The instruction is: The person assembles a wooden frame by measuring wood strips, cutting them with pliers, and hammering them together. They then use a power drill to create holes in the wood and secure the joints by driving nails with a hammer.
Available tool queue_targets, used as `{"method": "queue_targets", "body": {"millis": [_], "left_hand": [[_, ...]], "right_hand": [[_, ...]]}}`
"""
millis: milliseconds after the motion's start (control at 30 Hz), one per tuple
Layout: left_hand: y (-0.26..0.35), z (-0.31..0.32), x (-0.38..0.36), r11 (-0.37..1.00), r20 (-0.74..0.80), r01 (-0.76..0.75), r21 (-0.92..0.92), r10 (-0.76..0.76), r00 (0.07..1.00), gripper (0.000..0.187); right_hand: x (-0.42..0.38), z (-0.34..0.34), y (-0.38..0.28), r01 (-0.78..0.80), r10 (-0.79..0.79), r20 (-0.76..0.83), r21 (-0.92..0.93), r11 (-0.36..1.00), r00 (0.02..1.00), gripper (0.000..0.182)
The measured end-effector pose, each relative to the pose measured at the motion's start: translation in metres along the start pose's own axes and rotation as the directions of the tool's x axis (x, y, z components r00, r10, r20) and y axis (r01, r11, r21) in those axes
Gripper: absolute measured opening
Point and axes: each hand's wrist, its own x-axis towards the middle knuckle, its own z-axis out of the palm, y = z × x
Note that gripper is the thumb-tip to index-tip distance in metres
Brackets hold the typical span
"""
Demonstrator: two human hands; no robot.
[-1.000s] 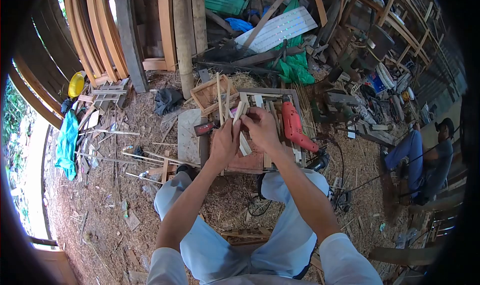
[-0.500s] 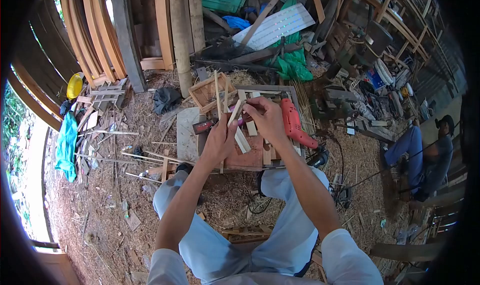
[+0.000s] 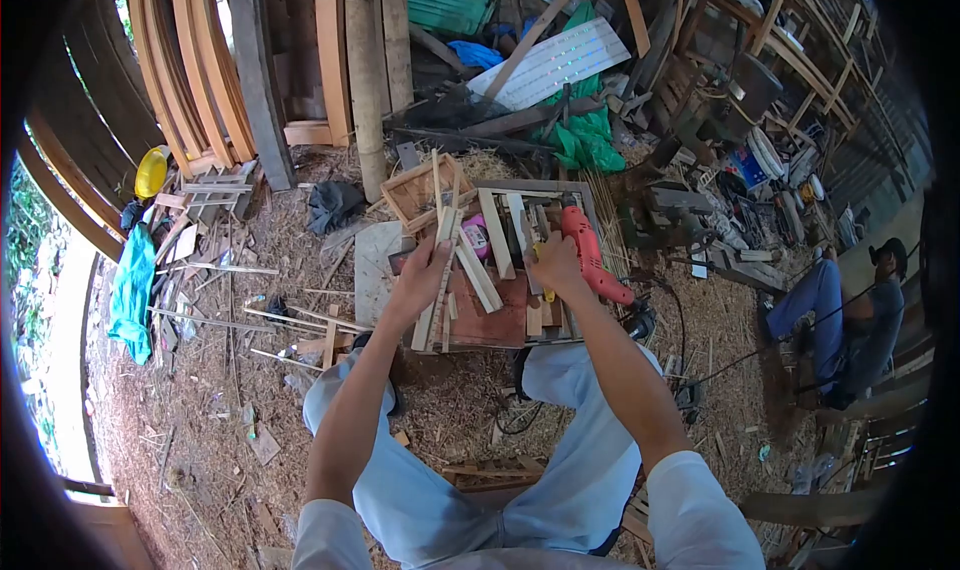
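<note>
Wooden strip (image 3: 424,330) in left hand (image 3: 420,276), jutting past both sides.

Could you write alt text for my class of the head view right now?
The left hand holds a wood strip at a low table, and the right hand grips a yellow object beside a red drill. Another person is at far right.

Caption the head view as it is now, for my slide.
Left hand holding a pale wooden strip, right hand grasping a yellow object beside a red drill.
</note>
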Motion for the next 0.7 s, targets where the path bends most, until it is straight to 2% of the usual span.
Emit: {"method": "queue_targets", "body": {"millis": [67, 100, 133, 200, 267, 300, 367, 400, 433, 467, 500, 533, 600, 633, 667, 700], "left_hand": [[0.008, 0.001, -0.004, 0.989, 0.127, 0.022, -0.145, -0.004, 0.992, 0.036], [0.017, 0.000, -0.008, 0.966, 0.193, 0.106, -0.236, -0.061, 0.979, 0.035], [0.023, 0.000, -0.011, 0.965, 0.188, 0.104, -0.239, -0.058, 0.980, 0.035], [0.031, -0.003, -0.014, 0.865, 0.250, 0.216, -0.453, -0.110, 0.962, 0.031], [0.031, -0.006, -0.012, 0.840, 0.266, 0.219, -0.496, -0.093, 0.959, 0.033], [0.030, -0.008, -0.011, 0.812, 0.286, 0.227, -0.537, -0.078, 0.955, 0.035], [0.028, -0.010, -0.010, 0.785, 0.295, 0.241, -0.571, -0.078, 0.952, 0.035], [0.027, -0.010, -0.009, 0.758, 0.314, 0.259, -0.599, -0.076, 0.947, 0.036], [0.026, -0.010, -0.008, 0.755, 0.313, 0.258, -0.602, -0.075, 0.947, 0.036], [0.026, -0.009, -0.007, 0.768, 0.309, 0.237, -0.595, -0.053, 0.950, 0.036], [0.027, -0.010, -0.007, 0.780, 0.304, 0.213, -0.588, -0.032, 0.952, 0.037], [0.027, -0.011, -0.006, 0.779, 0.299, 0.212, -0.590, -0.033, 0.954, 0.037], [0.029, -0.012, -0.008, 0.739, 0.344, 0.249, -0.626, -0.025, 0.939, 0.036], [0.030, -0.013, -0.009, 0.736, 0.340, 0.251, -0.628, -0.030, 0.940, 0.036], [0.032, -0.014, -0.009, 0.695, 0.357, 0.264, -0.669, -0.011, 0.934, 0.028], [0.033, -0.014, -0.010, 0.652, 0.374, 0.278, -0.706, 0.010, 0.927, 0.020]], "right_hand": [[0.008, -0.005, 0.001, -0.017, 0.018, 0.154, -0.009, 1.000, 0.988, 0.061], [0.009, 0.002, 0.006, -0.012, 0.014, 0.153, -0.011, 1.000, 0.988, 0.061], [0.009, 0.012, 0.011, -0.008, 0.007, 0.094, 0.002, 1.000, 0.996, 0.064], [0.013, 0.015, 0.013, 0.003, -0.003, 0.029, 0.015, 1.000, 1.000, 0.067], [0.016, 0.005, 0.005, -0.225, 0.223, 0.046, 0.327, 0.918, 0.974, 0.067], [0.018, -0.002, 0.005, -0.218, 0.215, 0.047, 0.325, 0.920, 0.976, 0.067], [0.022, -0.017, 0.009, -0.114, 0.146, -0.031, 0.474, 0.873, 0.989, 0.051], [0.019, -0.025, 0.004, -0.112, 0.142, -0.030, 0.471, 0.875, 0.989, 0.051], [0.014, -0.035, -0.003, -0.021, 0.099, -0.066, 0.720, 0.694, 0.993, 0.043], [0.009, -0.045, -0.011, 0.072, 0.069, -0.114, 0.894, 0.441, 0.991, 0.036], [0.007, -0.054, -0.020, -0.092, 0.089, 0.075, 0.974, 0.209, 0.993, 0.032], [0.005, -0.057, -0.024, -0.093, 0.085, 0.077, 0.973, 0.210, 0.993, 0.032], [0.000, -0.060, -0.029, -0.360, -0.043, 0.359, 0.911, -0.199, 0.932, 0.034], [-0.006, -0.063, -0.030, -0.426, -0.147, 0.400, 0.862, -0.275, 0.905, 0.032], [-0.006, -0.064, -0.030, -0.431, -0.151, 0.405, 0.860, -0.272, 0.902, 0.032], [-0.007, -0.068, -0.029, -0.447, -0.210, 0.397, 0.827, -0.341, 0.894, 0.032]]}}
